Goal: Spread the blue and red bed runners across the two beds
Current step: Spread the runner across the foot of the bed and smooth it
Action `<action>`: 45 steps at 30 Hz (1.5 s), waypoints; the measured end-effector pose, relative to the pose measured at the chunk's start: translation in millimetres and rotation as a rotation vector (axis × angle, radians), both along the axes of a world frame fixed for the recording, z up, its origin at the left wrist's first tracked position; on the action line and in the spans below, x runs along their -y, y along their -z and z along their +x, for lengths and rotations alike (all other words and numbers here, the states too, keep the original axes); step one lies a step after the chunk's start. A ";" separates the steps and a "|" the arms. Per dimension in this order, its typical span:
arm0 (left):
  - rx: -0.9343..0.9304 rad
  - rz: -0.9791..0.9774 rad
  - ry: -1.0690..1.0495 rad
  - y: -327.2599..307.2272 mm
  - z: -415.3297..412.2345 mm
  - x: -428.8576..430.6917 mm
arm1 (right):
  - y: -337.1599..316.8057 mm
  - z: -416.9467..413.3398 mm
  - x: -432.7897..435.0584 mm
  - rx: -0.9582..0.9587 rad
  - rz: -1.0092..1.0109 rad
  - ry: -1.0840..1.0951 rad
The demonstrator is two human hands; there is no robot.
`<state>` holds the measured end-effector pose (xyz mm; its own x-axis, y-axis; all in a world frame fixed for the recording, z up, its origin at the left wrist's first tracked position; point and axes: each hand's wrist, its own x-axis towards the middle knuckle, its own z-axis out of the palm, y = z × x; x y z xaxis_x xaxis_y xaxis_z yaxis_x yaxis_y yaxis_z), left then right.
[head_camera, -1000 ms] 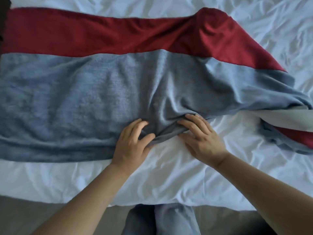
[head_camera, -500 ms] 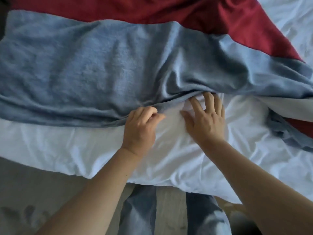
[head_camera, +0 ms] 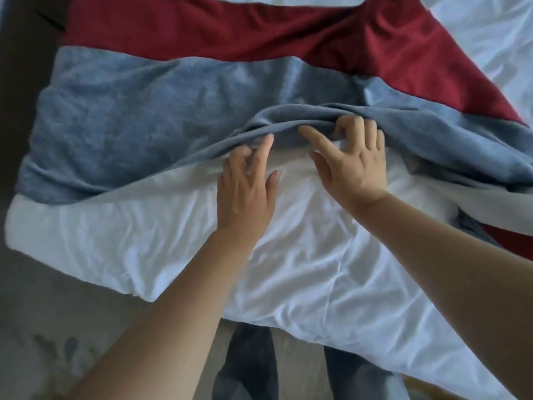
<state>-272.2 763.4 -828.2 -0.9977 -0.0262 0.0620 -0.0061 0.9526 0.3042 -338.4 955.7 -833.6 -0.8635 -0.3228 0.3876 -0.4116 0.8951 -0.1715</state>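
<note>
Gripping bunched edge of blue runner (head_camera: 144, 116) w/ R hand (head_camera: 356, 168), L hand (head_camera: 245, 194) touching.

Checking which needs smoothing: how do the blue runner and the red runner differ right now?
The blue runner lies nearer, bunched into a ridge at the left hand and right hand; the red runner lies beyond, flatter and untouched. Both cross the white bed.

Soft, dim daylight comes from the upper right, where the white sheet (head_camera: 490, 39) is brightest. The floor (head_camera: 43, 298) on the left lies in shade. Folds in the blue runner (head_camera: 144, 116) cast gentle shadows. The frame is slightly blurred, and its edges bend.
</note>
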 end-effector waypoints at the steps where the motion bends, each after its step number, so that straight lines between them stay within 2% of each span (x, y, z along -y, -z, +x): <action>1: -0.002 0.015 -0.003 -1.8 -5.8 -1.3 | -2.1 -2.1 1.5 0.005 -0.009 -0.013; 4: -0.038 0.053 -0.028 -4.2 -18.7 -3.5 | -3.6 -8.2 6.3 0.061 -0.013 -0.007; 9: -0.022 0.052 -0.003 3.5 -33.7 2.4 | 10.1 -9.8 10.1 0.257 0.009 0.044; 15: -0.023 0.044 0.065 2.4 -32.0 15.3 | -1.9 6.3 13.8 0.179 -0.105 0.059; 18: -0.104 0.057 0.157 -4.0 -18.2 22.5 | -14.9 37.4 11.4 0.155 -0.102 -0.032; 20: -0.131 0.056 0.247 -5.5 -0.8 25.7 | -15.3 63.2 7.2 0.216 -0.063 -0.100; 25: 0.008 -0.010 0.366 -5.7 59.7 21.9 | -4.1 118.9 -2.6 0.379 0.029 -0.070; 31: 0.062 0.056 0.407 -16.7 103.0 15.3 | -24.3 164.1 -4.6 0.331 0.007 -0.075; 35: 0.148 0.058 0.456 -21.3 117.1 12.3 | -20.0 191.4 -9.1 0.430 -0.001 -0.120; 39: 0.165 0.047 0.502 -18.4 117.1 -3.4 | -13.5 187.8 -17.7 0.483 -0.050 -0.161; 45: 0.161 0.103 0.594 -20.3 98.3 -69.6 | -31.9 167.9 -65.9 0.414 -0.136 0.015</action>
